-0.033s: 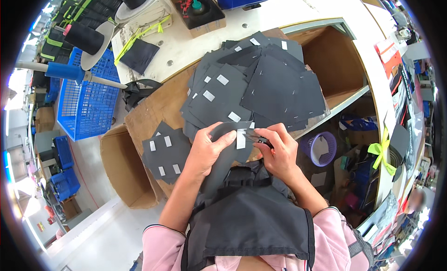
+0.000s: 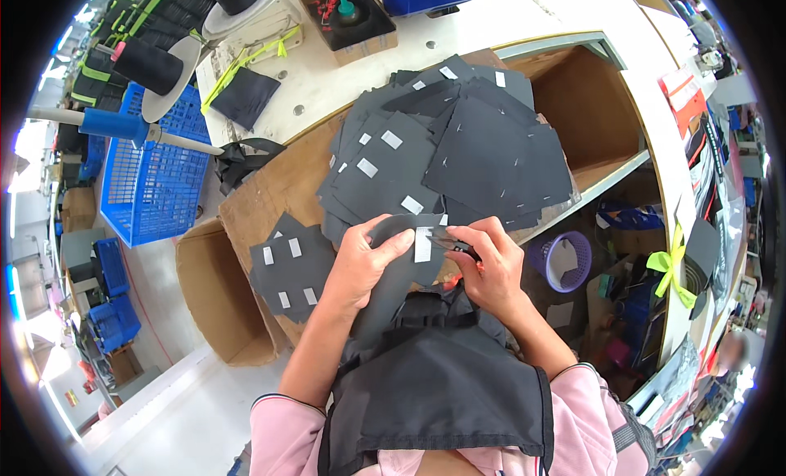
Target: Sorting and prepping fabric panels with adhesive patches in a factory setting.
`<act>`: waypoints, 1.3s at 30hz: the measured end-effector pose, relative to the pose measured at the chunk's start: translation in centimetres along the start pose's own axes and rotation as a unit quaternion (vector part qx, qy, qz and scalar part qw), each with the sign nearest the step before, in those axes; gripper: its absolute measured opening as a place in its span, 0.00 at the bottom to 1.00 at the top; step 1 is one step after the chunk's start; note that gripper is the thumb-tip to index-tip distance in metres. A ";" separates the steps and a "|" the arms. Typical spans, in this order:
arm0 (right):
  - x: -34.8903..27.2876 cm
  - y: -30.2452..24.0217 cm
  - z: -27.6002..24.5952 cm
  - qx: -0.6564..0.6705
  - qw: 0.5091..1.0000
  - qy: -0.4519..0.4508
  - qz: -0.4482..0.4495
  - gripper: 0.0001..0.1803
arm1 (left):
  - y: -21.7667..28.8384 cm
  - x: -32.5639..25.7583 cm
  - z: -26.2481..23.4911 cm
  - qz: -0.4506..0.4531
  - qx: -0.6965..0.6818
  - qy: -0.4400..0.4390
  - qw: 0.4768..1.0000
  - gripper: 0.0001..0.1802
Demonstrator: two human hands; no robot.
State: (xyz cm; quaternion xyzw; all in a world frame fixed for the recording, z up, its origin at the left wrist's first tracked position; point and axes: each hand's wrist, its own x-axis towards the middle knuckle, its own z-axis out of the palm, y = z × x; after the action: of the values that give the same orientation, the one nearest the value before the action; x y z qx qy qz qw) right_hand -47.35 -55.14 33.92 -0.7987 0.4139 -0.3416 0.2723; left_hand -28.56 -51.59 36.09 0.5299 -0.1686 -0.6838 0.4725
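Observation:
In my left hand [image 2: 366, 263] is a dark grey fabric piece [image 2: 383, 294], its upper edge pinched between thumb and fingers and its lower part hanging toward my apron. A white rectangular patch [image 2: 422, 245] shows on it. My right hand [image 2: 494, 267] is closed around small thread snips [image 2: 460, 247], whose thin points reach the edge by the patch. Something orange-red peeks out below those fingers. Just beyond both hands lies a large pile of similar dark pieces [image 2: 393, 161], many with white patches. A smaller stack [image 2: 293, 267] sits left of my left wrist.
The pieces rest on a brown board [image 2: 270, 189] before a white table [image 2: 483, 34]. A cardboard box [image 2: 225, 300] and blue basket [image 2: 155, 181] stand left, with thread cones [image 2: 147, 69] above. A purple bin [image 2: 583, 263] is low right, under an open wooden compartment [image 2: 589, 108].
Both hands stay almost still. Slightly more of the orange-red thing shows below my right hand's fingers.

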 end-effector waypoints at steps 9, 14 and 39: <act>0.0 0.0 0.0 0.041 0.999 -0.001 -0.015 0.19 | 0.4 0.0 -0.7 -0.100 -0.089 -0.029 0.991 0.10; -0.6 -0.1 -0.7 0.052 0.999 0.001 -0.015 0.17 | 0.1 0.1 -0.6 -0.084 -0.075 -0.020 0.993 0.11; 2.3 3.6 -0.7 0.320 0.902 -0.257 0.134 0.06 | 2.0 2.3 -2.6 0.291 0.513 -0.159 0.792 0.27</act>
State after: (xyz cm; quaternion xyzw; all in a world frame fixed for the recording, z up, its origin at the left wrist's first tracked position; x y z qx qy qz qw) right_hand -48.59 -58.97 32.49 -0.6656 0.3015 -0.1987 0.6531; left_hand -25.31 -53.74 35.24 0.5045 -0.7137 -0.4014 0.2740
